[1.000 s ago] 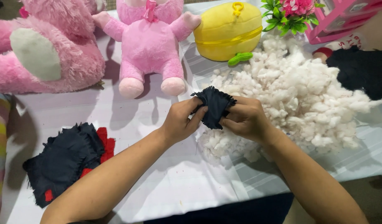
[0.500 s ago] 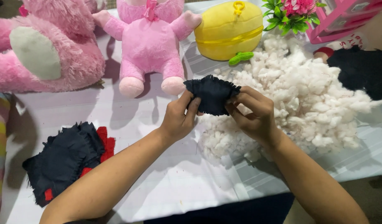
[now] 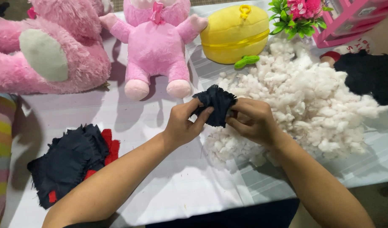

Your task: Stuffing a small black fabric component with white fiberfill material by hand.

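Far left: striped cloth [image 3: 1,152] at the table [image 3: 173,190] edge. Dark fabric pile [image 3: 65,162] with red scraps [image 3: 109,145] lies near the left forearm. Behind: big pink plush [image 3: 46,46], small pink plush [image 3: 156,42]. Centre: left hand [image 3: 183,124] pinches a dark fabric piece [image 3: 215,103], fingers closed on its left edge; right hand [image 3: 253,120] grips its right side. The piece is held above the table, at the near edge of the stuffing heap [image 3: 312,97]. Behind the heap: yellow pouch [image 3: 236,31], flowers [image 3: 301,14]. Right: black cloth [image 3: 367,76].
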